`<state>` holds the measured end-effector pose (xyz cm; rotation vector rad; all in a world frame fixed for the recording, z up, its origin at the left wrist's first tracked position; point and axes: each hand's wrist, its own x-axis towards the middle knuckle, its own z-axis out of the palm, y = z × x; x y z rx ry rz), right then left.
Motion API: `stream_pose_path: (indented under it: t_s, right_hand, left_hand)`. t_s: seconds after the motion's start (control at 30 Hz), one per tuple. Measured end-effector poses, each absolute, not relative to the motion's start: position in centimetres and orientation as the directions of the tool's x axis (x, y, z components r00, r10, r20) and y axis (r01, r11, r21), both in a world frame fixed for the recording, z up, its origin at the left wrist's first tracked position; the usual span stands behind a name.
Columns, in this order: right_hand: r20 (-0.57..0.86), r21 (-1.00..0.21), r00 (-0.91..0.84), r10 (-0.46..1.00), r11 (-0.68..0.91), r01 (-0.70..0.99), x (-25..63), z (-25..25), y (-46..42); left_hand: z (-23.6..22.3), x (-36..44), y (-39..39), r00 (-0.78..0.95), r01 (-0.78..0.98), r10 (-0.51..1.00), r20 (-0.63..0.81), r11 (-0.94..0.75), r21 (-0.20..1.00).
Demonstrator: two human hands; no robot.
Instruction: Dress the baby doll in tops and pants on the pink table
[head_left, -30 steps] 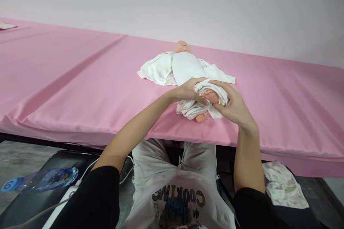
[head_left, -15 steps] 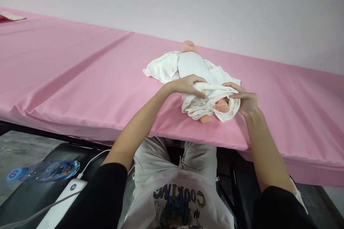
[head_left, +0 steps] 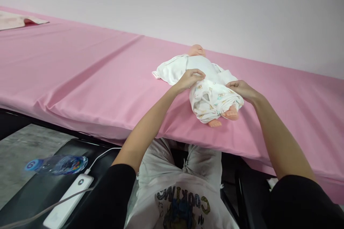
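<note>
A baby doll (head_left: 198, 49) lies on its back on the pink bed cover (head_left: 107, 93), head toward the wall and feet toward me. Its torso is in a white top (head_left: 172, 67) with the sleeves spread out. White printed baby pants (head_left: 215, 94) are bunched around its legs, and both bare feet stick out at the bottom. My left hand (head_left: 191, 78) pinches the upper left edge of the pants. At the upper right edge, my right hand (head_left: 245, 90) is closed on the same cloth; its fingertips are partly hidden by it.
A pale folded cloth (head_left: 18, 20) lies at the far left of the bed. Below, a black chair (head_left: 29, 196) holds a clear water bottle (head_left: 57, 165) and a white power strip (head_left: 68, 200) with cables. A wall (head_left: 172, 3) runs along the bed's far side.
The pants' upper part has been drawn up over the legs toward the torso, and both feet show more. My right hand has shifted up from beside the foot. The view has turned slightly left.
</note>
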<state>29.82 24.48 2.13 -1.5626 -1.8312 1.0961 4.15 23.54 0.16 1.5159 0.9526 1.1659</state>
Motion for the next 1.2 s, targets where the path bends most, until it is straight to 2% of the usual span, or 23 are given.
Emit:
stream_pose_path:
  t_s: [0.1,0.2,0.27,0.33,0.43,0.5,0.6,0.67,0.83,0.93,1.03,1.2]
  right_hand:
    - [-0.126,-0.842,-0.303,0.945,0.06,0.537,29.3,2.8,25.0]
    - [-0.061,-0.952,-0.259,0.964,0.022,0.304,27.9,3.1,26.3]
    - [-0.047,-0.987,-0.21,0.977,-0.014,0.157,26.9,3.1,27.3]
    - [-0.057,-0.995,-0.199,0.978,-0.04,0.091,26.3,2.9,28.1]
    - [-0.09,-0.983,-0.243,0.966,-0.047,0.177,27.0,2.4,28.8]
    - [-0.14,-0.945,-0.31,0.94,-0.034,0.325,28.2,2.0,28.8]
    - [-0.182,-0.866,-0.433,0.883,0.065,0.496,29.6,1.6,28.6]
    - [-0.118,-0.828,-0.485,0.866,0.184,0.53,29.7,1.7,28.6]
    - [0.185,-0.696,-0.481,0.857,0.46,0.552,28.3,2.1,30.5]
    - [0.184,-0.7,-0.505,0.843,0.473,0.534,27.8,1.9,32.2]
    - [0.228,-0.69,-0.432,0.873,0.458,0.561,27.0,1.3,33.5]
    - [0.447,-0.615,-0.138,0.884,0.416,0.67,25.2,-0.4,36.1]
  left_hand:
    - [0.4,4.5,23.5,0.236,-0.098,0.966,0.105,-0.084,0.992]
    - [0.1,4.9,23.3,0.299,-0.12,0.953,0.052,-0.016,0.993]
    - [-0.2,5.0,23.2,0.398,-0.049,0.917,0.005,0.016,0.999]
    - [-0.3,4.5,23.2,0.53,0.094,0.846,-0.056,0.007,0.996]
    - [0.1,2.8,23.5,0.638,0.27,0.767,-0.063,-0.146,0.952]
    - [0.8,1.5,23.9,0.655,0.295,0.756,-0.01,-0.243,0.924]
    - [1.7,0.2,24.8,0.646,0.319,0.763,-0.001,-0.269,0.909]
    - [2.2,0.2,25.5,0.607,0.368,0.795,0.008,-0.289,0.884]
    - [2.8,1.5,27.8,0.511,0.462,0.816,0.27,-0.526,0.714]
    - [2.5,1.8,29.4,0.516,0.408,0.825,0.232,-0.474,0.78]
    - [2.4,1.3,30.7,0.495,0.38,0.845,0.205,-0.422,0.823]
    - [2.3,0.1,32.9,0.396,0.479,0.89,0.226,-0.41,0.776]
